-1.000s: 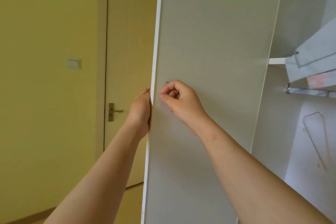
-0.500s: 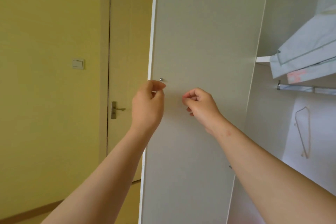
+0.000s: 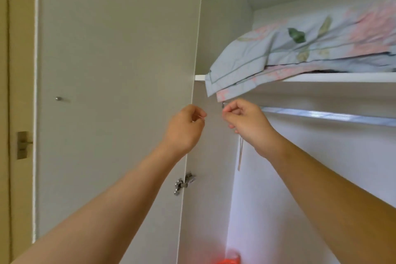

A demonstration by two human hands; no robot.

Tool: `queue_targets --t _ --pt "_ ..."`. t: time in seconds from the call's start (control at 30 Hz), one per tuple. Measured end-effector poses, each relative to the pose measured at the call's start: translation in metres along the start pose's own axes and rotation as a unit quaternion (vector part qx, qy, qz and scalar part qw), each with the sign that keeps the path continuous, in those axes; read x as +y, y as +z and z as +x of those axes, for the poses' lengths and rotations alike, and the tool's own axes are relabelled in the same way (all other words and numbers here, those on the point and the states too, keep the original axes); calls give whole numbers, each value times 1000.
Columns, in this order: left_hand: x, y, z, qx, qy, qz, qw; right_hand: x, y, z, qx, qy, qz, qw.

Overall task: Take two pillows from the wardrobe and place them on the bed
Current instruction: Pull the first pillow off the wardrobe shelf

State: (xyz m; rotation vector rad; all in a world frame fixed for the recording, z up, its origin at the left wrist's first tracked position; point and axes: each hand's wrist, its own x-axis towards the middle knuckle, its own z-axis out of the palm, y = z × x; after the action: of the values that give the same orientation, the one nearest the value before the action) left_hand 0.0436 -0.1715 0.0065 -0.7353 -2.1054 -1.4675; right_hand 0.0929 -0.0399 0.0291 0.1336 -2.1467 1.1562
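The white wardrobe stands open, its left door (image 3: 111, 70) swung wide. On the upper shelf (image 3: 342, 77) lie stacked pale-blue pillows (image 3: 300, 49) with pink flowers and green leaves; one corner droops over the shelf edge. My left hand (image 3: 184, 128) is raised near the door's hinged edge, fingers loosely curled, holding nothing. My right hand (image 3: 246, 122) hovers just under the drooping pillow corner, fingers curled, empty, not touching the fabric.
A metal hanging rail (image 3: 332, 115) runs under the shelf. Door hinges (image 3: 184, 183) sit on the inner edge. A red object (image 3: 229, 260) shows at the wardrobe's bottom. A room door with a handle (image 3: 23, 144) is at the far left.
Both hands let go of the wardrobe door and moved right and up toward the shelf. The view swung right, bringing the pillows into full view.
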Motion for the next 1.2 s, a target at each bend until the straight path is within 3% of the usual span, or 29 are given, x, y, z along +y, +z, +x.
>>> queue_targets --t 0.37,0.57,0.73,0.8,0.93,1.07,1.2 --pt "81 79 77 -14 182 3 983 -1 -137 37 164 -56 -181 968" --pt "113 104 138 36 285 61 956 -6 -178 81 210 -91 -311 922" --pt "124 121 181 101 369 95 919 1 -198 110 241 -58 -417 874" --pt "127 126 197 103 375 120 913 5 -203 119 247 -44 -432 867" --pt "128 137 222 -17 373 180 910 17 -209 128 227 20 -387 894" --pt "123 150 236 25 392 174 903 19 -213 131 238 36 -356 903" --pt "130 151 251 53 305 179 934 21 -214 130 240 35 -345 907"
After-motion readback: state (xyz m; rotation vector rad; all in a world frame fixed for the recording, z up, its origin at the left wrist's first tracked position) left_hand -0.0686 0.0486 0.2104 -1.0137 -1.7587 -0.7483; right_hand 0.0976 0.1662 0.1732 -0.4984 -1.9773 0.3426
